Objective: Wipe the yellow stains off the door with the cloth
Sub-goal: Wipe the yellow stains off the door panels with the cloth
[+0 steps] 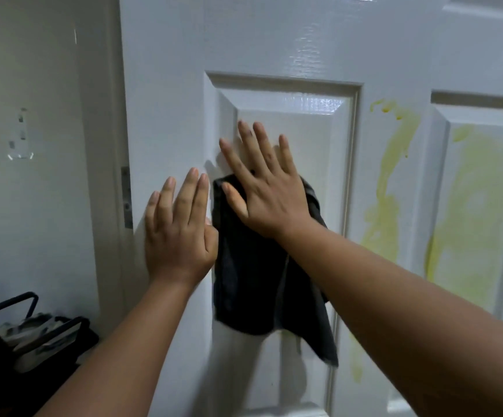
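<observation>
The light is dim and cool, coming from above on my right. Glare streaks the glossy door; the cloth throws a soft shadow downward. Everything looks slightly blurred, edges bowed.

Seen from the wearer's own viewpoint: the left hand and right hand are bare, with slender fingers and short, plain, neatly trimmed nails. Both forearms are bare skin all the way to the frame's edge.
</observation>
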`<state>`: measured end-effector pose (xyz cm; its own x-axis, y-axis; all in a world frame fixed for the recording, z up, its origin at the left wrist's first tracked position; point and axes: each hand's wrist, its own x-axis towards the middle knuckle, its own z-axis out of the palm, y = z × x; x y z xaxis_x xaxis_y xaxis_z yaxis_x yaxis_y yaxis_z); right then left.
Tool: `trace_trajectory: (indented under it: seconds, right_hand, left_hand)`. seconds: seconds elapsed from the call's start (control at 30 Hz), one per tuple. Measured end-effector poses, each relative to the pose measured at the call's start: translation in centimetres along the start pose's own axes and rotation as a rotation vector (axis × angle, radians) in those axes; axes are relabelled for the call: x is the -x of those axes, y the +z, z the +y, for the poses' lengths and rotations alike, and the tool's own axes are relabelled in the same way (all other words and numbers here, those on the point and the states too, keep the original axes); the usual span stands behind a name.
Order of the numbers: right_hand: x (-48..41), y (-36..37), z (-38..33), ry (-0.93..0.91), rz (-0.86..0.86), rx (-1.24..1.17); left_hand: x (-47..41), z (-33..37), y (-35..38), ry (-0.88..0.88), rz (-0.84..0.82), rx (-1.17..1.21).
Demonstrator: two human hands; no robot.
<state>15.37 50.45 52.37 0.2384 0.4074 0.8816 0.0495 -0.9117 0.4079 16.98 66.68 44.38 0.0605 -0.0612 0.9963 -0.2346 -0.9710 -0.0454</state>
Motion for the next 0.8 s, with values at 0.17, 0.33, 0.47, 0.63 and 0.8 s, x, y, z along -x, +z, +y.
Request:
trace_trajectory:
  seconds: [0.17,0.33,0.47,0.63,0.8]
  right_hand:
    - [-2.9,-0.9,3.8,0.290,0.033,-0.010]
    - [4.1,0.6,1.2,0.365,0.026,-0.022]
    - [3.9,0.6,0.0,-0.042,-0.016,0.009]
    - [-2.3,-0.8,2.8,0.072,0.036,0.027]
    - [0.4,-0.1,2.9,0.456,0.052,-0.028]
  left_hand:
    - [0.1,-0.1,0.0,-0.005,-0.008,0.036]
    - [1.8,-0.6,0.0,0.021,-0.009,0.039]
    - [2.1,-0.6,0.0,0.028,-0.001,0.038]
    - [2.1,-0.7,0.0,0.024,0.009,0.034]
    - [2.2,-0.8,0.0,0.027,-0.006,0.031]
